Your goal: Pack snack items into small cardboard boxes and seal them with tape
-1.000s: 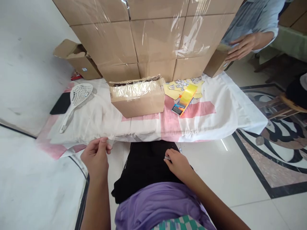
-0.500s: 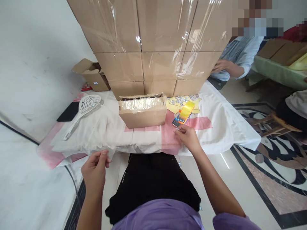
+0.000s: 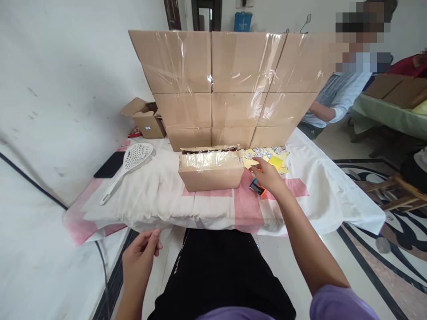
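Note:
My left hand (image 3: 142, 255) is closed in front of the table's near edge, thumb against curled fingers. What it holds, if anything, I cannot make out. Over the tape dispenser (image 3: 257, 187) reaches my right hand (image 3: 267, 174), fingers partly stretched out and apart, close to a yellow sheet (image 3: 283, 156) with small pale pieces on it. The hand covers the middle of the dispenser; its cutter end and part of the yellow tape roll show. Left of it stands a small cardboard box (image 3: 211, 178), shiny clear tape along its top and a ragged flap behind.
Behind the small box rises a stack of taped cartons (image 3: 236, 109). A white slotted skimmer (image 3: 136, 156), a black flat object (image 3: 109, 165) and an open carton (image 3: 149, 124) lie left on the cloth-covered table (image 3: 213, 215). A person in a light shirt (image 3: 347, 95) is at right.
My right hand has left the dispenser's cutter end and moved forward over it, fingers spreading. The view has tilted up, showing more behind the stack. My left hand stays closed.

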The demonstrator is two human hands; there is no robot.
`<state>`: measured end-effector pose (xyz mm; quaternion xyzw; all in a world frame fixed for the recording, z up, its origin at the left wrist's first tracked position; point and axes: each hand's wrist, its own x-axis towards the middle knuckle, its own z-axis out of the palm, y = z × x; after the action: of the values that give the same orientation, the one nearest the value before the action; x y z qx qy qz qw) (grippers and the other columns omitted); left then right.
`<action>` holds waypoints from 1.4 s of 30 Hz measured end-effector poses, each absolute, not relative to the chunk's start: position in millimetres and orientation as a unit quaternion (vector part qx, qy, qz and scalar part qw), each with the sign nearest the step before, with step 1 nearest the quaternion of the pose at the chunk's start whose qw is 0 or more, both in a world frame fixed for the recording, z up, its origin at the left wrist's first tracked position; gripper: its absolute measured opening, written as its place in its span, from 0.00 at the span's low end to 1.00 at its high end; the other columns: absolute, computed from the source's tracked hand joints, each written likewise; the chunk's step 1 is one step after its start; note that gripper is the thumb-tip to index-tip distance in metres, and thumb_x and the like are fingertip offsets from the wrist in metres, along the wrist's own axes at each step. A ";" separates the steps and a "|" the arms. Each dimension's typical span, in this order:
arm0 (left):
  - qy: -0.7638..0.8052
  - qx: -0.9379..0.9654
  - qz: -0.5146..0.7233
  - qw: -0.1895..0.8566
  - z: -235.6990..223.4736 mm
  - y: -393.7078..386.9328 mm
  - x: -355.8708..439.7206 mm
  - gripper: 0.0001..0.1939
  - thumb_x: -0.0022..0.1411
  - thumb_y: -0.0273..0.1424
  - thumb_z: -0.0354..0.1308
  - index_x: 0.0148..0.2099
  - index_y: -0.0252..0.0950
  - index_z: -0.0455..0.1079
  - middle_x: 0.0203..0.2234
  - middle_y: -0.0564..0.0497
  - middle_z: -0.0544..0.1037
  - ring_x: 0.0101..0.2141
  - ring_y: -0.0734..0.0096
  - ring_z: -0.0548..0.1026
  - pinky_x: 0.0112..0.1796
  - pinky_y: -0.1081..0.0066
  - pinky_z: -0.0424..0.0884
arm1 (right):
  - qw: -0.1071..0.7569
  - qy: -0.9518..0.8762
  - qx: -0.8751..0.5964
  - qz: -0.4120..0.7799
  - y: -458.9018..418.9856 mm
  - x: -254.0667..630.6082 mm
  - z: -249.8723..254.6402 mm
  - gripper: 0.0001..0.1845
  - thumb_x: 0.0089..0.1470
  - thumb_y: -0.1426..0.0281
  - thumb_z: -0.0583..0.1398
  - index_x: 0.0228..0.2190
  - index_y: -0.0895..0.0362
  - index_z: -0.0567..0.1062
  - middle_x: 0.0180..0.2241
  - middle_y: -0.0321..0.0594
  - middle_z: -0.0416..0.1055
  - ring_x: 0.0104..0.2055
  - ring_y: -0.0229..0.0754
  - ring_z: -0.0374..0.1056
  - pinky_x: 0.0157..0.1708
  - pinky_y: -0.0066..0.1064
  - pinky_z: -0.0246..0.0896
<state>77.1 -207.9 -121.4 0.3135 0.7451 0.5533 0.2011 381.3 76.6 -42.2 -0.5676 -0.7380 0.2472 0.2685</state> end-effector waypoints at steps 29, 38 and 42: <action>0.658 0.467 0.557 0.199 -77.8 -166.8 123.1 0.12 0.63 0.41 0.61 0.34 0.39 0.77 0.17 0.55 0.76 0.18 0.71 0.73 0.24 0.74 0.69 | 0.244 -0.724 -0.316 0.562 -67.0 301.1 -37.8 0.15 0.54 0.61 0.67 0.42 0.56 0.80 0.27 0.34 0.70 0.24 0.34 0.57 0.24 0.27 0.52; 0.630 0.436 0.532 0.361 -104.3 -181.0 132.8 0.21 0.64 0.46 0.59 0.50 0.37 0.78 0.20 0.52 0.79 0.21 0.69 0.74 0.28 0.72 0.70 | 0.345 -0.896 -0.190 0.207 -79.4 311.5 -25.8 0.11 0.65 0.72 0.58 0.33 0.57 0.79 0.24 0.36 0.67 0.25 0.35 0.62 0.26 0.29 0.55; 0.676 0.354 0.507 0.400 -131.0 -191.0 116.2 0.36 0.60 0.52 0.60 0.62 0.33 0.69 0.10 0.59 0.68 0.15 0.73 0.64 0.23 0.74 0.62 | 0.405 -0.877 -0.215 0.142 -63.7 330.5 -9.0 0.08 0.65 0.75 0.58 0.36 0.57 0.77 0.27 0.36 0.71 0.27 0.35 0.66 0.28 0.29 0.57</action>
<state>116.2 -191.0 -131.0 0.3543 0.6764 0.5065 0.4005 330.5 -63.7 -9.0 -0.2149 -0.8771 0.1423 0.4053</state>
